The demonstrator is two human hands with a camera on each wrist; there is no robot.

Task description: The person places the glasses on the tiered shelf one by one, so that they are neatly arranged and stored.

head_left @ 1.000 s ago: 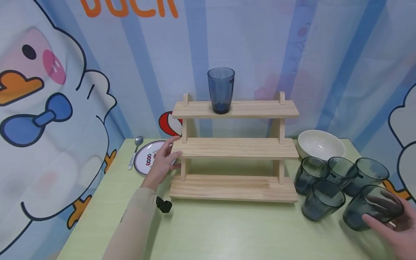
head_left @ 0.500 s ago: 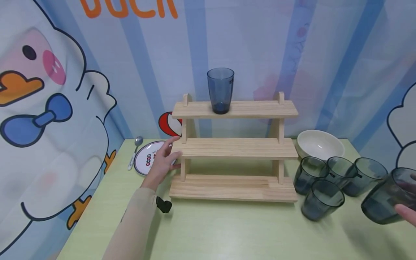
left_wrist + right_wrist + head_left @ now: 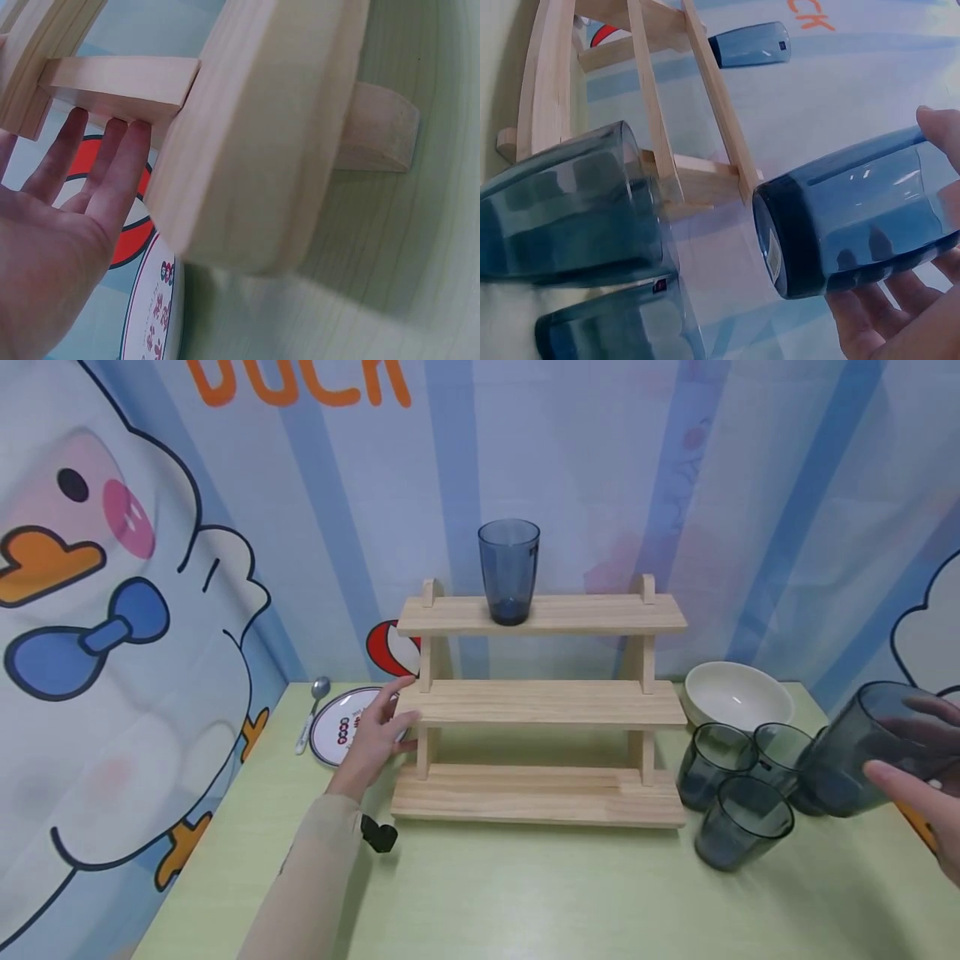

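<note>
My left hand (image 3: 371, 745) touches the left end of a three-tier wooden display shelf (image 3: 540, 702). In the left wrist view, its extended fingers (image 3: 120, 172) rest against the side upright (image 3: 120, 82). At the far right of the head view, my right hand (image 3: 926, 806) grips a tinted blue drinking glass (image 3: 847, 752), tilted above the table. The right wrist view shows the fingers wrapped round this glass (image 3: 855, 217), its base toward the shelf. One matching glass (image 3: 510, 568) stands upright on the top tier. Several more glasses (image 3: 744, 827) stand to the shelf's right, one partly hidden by the held glass.
Behind the grouped glasses is a white bowl (image 3: 738, 693). A patterned plate (image 3: 330, 739) and a spoon (image 3: 315, 706) lie left of the shelf. Close behind the table hangs a blue striped duck-print backdrop (image 3: 337, 527).
My right hand has lifted the glass off the table, moving it first to the right, then up and back toward the left. The left hand stays on the shelf.
</note>
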